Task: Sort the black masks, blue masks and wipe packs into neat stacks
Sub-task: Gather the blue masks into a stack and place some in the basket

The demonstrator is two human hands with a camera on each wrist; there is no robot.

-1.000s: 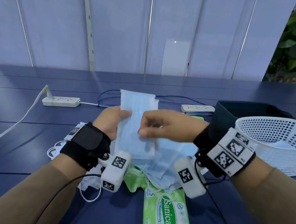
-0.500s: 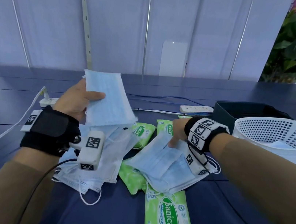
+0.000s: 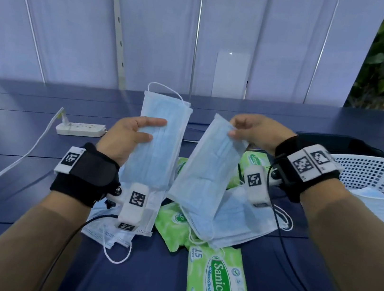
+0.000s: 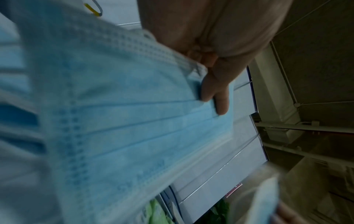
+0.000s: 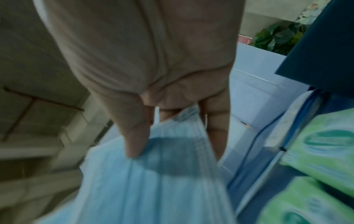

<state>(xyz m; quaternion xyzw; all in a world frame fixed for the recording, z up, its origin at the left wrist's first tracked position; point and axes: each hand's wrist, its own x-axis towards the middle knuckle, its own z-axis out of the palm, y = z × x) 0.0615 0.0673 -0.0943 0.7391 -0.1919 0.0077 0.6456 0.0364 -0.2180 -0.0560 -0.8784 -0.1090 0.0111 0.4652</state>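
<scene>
The left hand (image 3: 129,139) holds a blue mask (image 3: 159,138) upright above the tabletop (image 3: 8,167), thumb across its front and fingers behind it, so the mask stands on end with one white ear loop (image 3: 165,89) arching off its top edge. In the left wrist view the fingers (image 4: 218,94) curl over the pleated edge of that mask. Just beside it, the right hand (image 3: 256,131) pinches the upper corner of a second blue mask (image 3: 210,168), which hangs tilted, its lower end over the pile; the right wrist view shows thumb and fingers (image 5: 134,136) clamped on the fabric. The two held masks are close but apart. Below them lies a loose heap of more blue masks (image 3: 241,225) mixed with green wipe packs (image 3: 171,229), and one large wipe pack (image 3: 217,286) lies nearest the person. A white basket (image 3: 375,177) stands to the right, a white power strip (image 3: 80,128) far left.
</scene>
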